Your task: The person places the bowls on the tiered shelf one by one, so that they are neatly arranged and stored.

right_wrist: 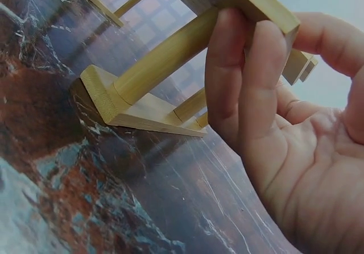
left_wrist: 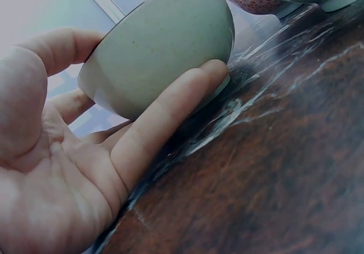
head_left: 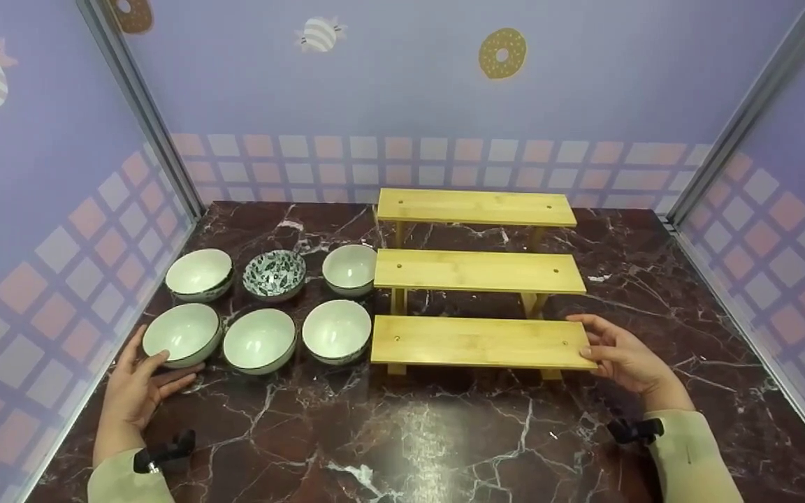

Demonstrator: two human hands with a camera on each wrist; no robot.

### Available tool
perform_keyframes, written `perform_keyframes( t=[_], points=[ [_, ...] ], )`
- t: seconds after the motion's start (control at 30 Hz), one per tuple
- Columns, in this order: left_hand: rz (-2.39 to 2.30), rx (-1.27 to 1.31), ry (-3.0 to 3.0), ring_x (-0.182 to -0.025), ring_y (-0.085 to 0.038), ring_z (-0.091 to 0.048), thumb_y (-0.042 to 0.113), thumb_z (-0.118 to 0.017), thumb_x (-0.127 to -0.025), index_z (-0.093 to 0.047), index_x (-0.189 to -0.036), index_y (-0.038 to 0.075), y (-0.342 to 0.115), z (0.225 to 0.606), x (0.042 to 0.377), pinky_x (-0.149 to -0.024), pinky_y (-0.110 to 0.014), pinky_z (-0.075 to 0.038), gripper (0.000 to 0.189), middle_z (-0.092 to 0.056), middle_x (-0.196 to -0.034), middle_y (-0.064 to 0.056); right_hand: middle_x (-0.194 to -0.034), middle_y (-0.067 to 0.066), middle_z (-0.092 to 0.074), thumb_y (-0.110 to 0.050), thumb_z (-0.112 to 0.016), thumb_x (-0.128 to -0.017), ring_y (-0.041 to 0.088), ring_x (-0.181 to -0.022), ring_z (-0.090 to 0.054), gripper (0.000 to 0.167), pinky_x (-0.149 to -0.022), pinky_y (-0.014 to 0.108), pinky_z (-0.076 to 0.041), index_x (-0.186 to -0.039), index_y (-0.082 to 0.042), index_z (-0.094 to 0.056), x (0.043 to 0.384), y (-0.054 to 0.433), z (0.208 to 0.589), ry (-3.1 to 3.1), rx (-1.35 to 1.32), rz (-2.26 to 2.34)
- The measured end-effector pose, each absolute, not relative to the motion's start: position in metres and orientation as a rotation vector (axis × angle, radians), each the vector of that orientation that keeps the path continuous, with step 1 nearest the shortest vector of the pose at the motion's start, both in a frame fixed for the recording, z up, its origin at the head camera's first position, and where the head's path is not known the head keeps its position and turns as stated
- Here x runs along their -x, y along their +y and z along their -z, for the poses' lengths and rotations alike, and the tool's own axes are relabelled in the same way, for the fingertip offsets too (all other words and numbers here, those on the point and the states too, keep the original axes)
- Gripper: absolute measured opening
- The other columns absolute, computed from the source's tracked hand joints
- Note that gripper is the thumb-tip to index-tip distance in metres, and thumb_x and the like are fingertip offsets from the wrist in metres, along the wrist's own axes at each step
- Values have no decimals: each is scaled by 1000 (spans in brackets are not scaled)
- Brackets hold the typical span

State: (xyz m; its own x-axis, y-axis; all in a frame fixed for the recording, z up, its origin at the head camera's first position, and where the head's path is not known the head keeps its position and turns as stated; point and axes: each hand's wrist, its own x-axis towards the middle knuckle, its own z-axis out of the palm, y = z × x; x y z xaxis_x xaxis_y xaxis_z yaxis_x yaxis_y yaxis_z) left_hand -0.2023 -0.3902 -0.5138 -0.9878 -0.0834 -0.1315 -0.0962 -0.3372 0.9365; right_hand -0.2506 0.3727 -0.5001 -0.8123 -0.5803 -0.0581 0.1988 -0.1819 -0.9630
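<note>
My left hand (head_left: 133,395) grips the front-left bowl (head_left: 182,334), pale inside with a dark rim. Its thumb lies at the rim, and in the left wrist view the other fingers curl round the plain pale-green outside (left_wrist: 165,44). My right hand (head_left: 626,360) pinches the right end of the lowest board on a three-step wooden display rack (head_left: 479,342). The thumb rests on top of that board, while fingertips (right_wrist: 267,44) reach underneath it beside a round leg (right_wrist: 165,55) in the right wrist view.
Beside the held bowl stand a front-middle bowl (head_left: 260,341) and a front-right bowl (head_left: 337,330). Behind them are a pale bowl (head_left: 200,272), a dark-patterned bowl (head_left: 274,274) and another pale bowl (head_left: 349,269) near the rack. Patterned walls (head_left: 430,98) enclose the marble-look table (head_left: 291,447).
</note>
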Motion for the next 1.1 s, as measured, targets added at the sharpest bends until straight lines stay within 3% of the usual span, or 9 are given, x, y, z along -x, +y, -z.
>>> perform_keyframes(
  t=[0.3,0.4,0.5,0.87,0.97,1.1],
  points=[
    [-2576,284,1859,-85,-26,-80,14,-50,-108,2,-167,33,-386,515,201,-80,-36,-68,80,-1,-167,-18,-124,-2,-66,11,-46,-102,6,-87,-69,54,-66,14,-59,-142,-25,-54,250,374,501,1597,445,2025],
    [-2582,270,1878,-85,-26,-80,13,-50,-108,0,-167,32,-385,514,199,-79,-37,-68,79,-21,-158,-9,-124,-3,-66,11,-45,-102,6,-86,-68,55,-65,13,-59,-143,-24,-53,250,374,501,1594,456,2025],
    [-2612,245,1874,-84,-28,-80,11,-49,-108,-1,-167,30,-383,511,196,-78,-38,-68,78,-32,-145,-1,-125,-2,-66,11,-45,-102,6,-87,-68,55,-66,14,-59,-143,-24,-52,251,373,502,1591,470,2023],
    [-2677,124,1845,-82,-31,-79,8,-46,-109,-2,-168,21,-374,493,187,-75,-38,-68,75,-38,-139,3,-122,-2,-66,11,-46,-102,6,-86,-68,54,-66,14,-60,-146,-20,-50,251,374,501,1628,459,2015],
    [-2643,142,1874,-82,-29,-79,10,-46,-109,-3,-168,23,-369,485,187,-75,-37,-68,74,-31,-151,-4,-122,-3,-66,11,-46,-102,6,-86,-68,53,-66,14,-60,-146,-19,-49,251,374,501,1627,456,2015],
    [-2599,151,1907,-81,-27,-80,11,-47,-109,-3,-168,25,-361,473,187,-74,-35,-68,75,-9,-167,-14,-123,-2,-66,11,-45,-102,6,-87,-69,54,-67,14,-60,-147,-18,-48,251,374,500,1602,468,2021]
  ],
)
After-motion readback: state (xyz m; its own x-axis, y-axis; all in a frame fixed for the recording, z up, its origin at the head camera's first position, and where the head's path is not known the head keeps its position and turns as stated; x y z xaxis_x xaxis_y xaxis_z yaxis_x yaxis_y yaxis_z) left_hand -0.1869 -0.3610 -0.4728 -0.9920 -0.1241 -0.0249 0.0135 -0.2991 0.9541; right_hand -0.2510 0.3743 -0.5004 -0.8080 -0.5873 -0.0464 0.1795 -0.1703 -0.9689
